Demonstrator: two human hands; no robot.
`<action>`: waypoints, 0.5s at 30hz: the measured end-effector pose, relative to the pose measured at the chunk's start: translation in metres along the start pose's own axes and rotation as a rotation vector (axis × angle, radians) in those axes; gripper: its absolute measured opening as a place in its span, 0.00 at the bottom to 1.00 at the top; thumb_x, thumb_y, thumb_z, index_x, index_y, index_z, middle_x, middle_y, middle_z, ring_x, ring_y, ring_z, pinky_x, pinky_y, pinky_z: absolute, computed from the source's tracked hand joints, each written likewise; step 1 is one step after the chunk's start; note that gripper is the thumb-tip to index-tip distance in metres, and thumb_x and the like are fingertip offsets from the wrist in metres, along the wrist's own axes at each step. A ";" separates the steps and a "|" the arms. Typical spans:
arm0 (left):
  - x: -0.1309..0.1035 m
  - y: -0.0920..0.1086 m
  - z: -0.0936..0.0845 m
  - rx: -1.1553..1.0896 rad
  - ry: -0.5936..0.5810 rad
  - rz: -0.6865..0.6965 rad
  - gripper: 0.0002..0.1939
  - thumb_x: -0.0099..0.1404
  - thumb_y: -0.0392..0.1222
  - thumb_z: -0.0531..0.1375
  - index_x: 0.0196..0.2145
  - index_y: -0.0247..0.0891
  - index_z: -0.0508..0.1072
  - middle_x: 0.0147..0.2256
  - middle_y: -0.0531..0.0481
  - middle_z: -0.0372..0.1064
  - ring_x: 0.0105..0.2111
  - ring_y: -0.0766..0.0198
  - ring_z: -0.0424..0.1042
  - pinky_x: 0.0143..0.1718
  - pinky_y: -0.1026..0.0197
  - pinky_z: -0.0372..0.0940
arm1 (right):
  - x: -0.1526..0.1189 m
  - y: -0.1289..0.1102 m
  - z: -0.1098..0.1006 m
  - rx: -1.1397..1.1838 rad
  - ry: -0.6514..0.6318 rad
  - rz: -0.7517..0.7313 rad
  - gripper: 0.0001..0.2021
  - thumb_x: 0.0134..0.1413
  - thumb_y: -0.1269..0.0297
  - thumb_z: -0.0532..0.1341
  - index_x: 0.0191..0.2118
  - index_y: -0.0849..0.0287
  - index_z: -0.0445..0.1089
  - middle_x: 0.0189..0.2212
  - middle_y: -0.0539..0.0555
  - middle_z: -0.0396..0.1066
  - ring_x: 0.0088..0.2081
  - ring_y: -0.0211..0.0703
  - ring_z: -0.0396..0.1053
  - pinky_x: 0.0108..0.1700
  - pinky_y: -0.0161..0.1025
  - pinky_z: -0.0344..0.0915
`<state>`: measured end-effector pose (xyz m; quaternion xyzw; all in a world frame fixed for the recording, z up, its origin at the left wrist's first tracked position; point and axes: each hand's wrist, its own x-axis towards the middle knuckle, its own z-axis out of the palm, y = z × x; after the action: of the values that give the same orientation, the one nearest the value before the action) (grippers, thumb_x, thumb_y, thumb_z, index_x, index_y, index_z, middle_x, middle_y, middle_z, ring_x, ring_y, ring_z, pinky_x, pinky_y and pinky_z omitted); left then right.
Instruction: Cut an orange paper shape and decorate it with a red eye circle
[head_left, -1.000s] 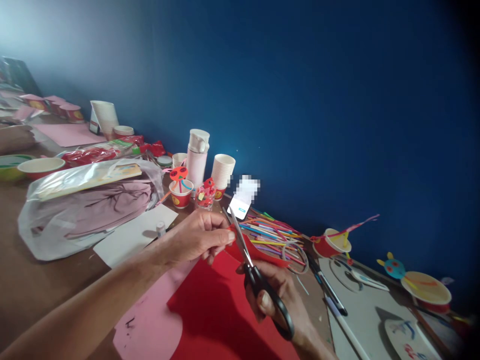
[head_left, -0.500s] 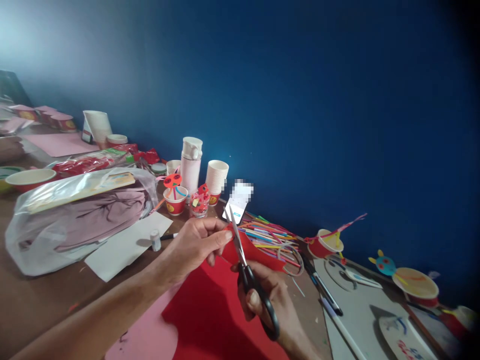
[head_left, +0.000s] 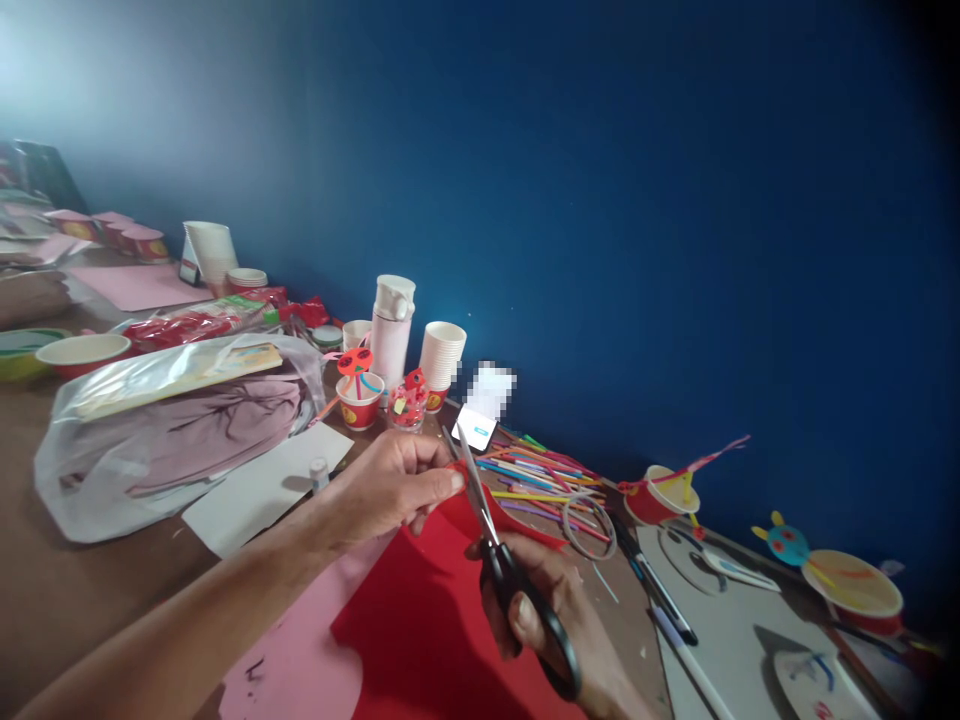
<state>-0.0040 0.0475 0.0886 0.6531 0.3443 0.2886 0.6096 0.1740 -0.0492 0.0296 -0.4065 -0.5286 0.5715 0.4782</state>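
Observation:
My left hand (head_left: 409, 485) pinches the edge of a piece of red paper (head_left: 517, 520) between thumb and fingers. In my right hand (head_left: 547, 595) is a pair of scissors (head_left: 495, 560) with black handles, its blades pointing up and away, slightly parted. The blades cross the red paper just right of my left thumb. Below both hands lies a larger red sheet (head_left: 427, 620), partly over a pink sheet (head_left: 300, 655) with dark marks. How the held paper joins the larger sheet is hard to make out.
Behind my hands lie colourful thin sticks (head_left: 540, 475), a phone (head_left: 476, 425), stacked paper cups (head_left: 442, 355) and a white bottle (head_left: 391, 340). A plastic bag (head_left: 172, 430) fills the left. Pens (head_left: 660, 580) and decorated cups (head_left: 855, 590) are at right. Another person's hand (head_left: 34, 297) shows far left.
The view has shifted a little, so things sit further right. My right hand and the scissors are slightly lower relative to my left hand, which still pinches the paper.

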 end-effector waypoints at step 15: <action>0.001 0.003 -0.008 0.079 -0.032 -0.050 0.12 0.53 0.44 0.59 0.19 0.37 0.62 0.14 0.57 0.60 0.14 0.72 0.59 0.16 0.68 0.53 | -0.001 0.003 -0.005 -0.090 0.019 0.073 0.27 0.40 0.43 0.67 0.40 0.61 0.70 0.17 0.45 0.61 0.18 0.30 0.55 0.21 0.30 0.60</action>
<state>-0.0092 0.0527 0.0919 0.6723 0.3621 0.2488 0.5959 0.1782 -0.0490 0.0258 -0.4522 -0.5342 0.5601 0.4433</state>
